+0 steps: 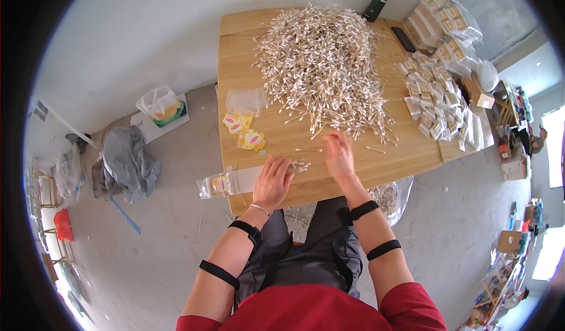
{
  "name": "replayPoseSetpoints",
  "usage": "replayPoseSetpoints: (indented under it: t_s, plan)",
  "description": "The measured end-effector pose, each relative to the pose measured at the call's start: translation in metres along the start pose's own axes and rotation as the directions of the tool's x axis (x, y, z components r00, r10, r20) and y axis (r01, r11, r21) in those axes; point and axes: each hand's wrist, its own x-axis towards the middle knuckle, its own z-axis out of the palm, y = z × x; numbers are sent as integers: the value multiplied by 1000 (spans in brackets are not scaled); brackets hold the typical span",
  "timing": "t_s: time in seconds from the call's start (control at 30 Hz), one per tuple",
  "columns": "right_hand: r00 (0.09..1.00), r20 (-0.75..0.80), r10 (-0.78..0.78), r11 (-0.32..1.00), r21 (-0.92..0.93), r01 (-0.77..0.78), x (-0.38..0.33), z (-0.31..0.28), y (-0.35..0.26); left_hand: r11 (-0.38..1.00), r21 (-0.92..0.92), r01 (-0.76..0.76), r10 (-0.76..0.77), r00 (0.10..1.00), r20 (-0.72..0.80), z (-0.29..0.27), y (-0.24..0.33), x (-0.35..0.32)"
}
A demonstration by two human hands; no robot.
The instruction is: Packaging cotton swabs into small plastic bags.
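My left hand [273, 182] is closed around a small bundle of cotton swabs [299, 166] near the front edge of the wooden table; their white tips stick out to the right. To its left lies a clear plastic bag [218, 185] with a yellow label and swabs inside, reaching past the table's edge. My right hand [339, 159] is raised just in front of the big heap of loose cotton swabs [322, 60]. Its fingers are drawn together, and what they hold, if anything, is too small to make out. A few single swabs lie between the hands and the heap.
Yellow printed cards [252, 141] and clear empty bags [246, 101] lie at the table's left. Many packed bags [434, 98] pile up on the right, with a dark phone [403, 39] and a dark bottle [376, 5] behind. A bag of swabs [385, 200] sits below the table edge.
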Motion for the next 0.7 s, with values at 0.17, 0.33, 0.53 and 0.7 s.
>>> replayPoseSetpoints:
  t_s: [0.17,0.33,0.53,0.7]
  plan:
    - [999,-41,-8,970,-243,-2,10,-27,34,1000,-1,11,-11,1000,-3,0,3,2]
    - [998,-30,-57,978,-203,50,11,-9,30,1000,15,7,-7,1000,-14,-2,4,2]
    - [996,47,-72,990,-122,78,9,26,-23,1000,11,13,-13,1000,10,1,4,1]
    - [985,124,-121,992,42,117,-1,31,-43,993,76,88,-88,996,-3,-1,4,1]
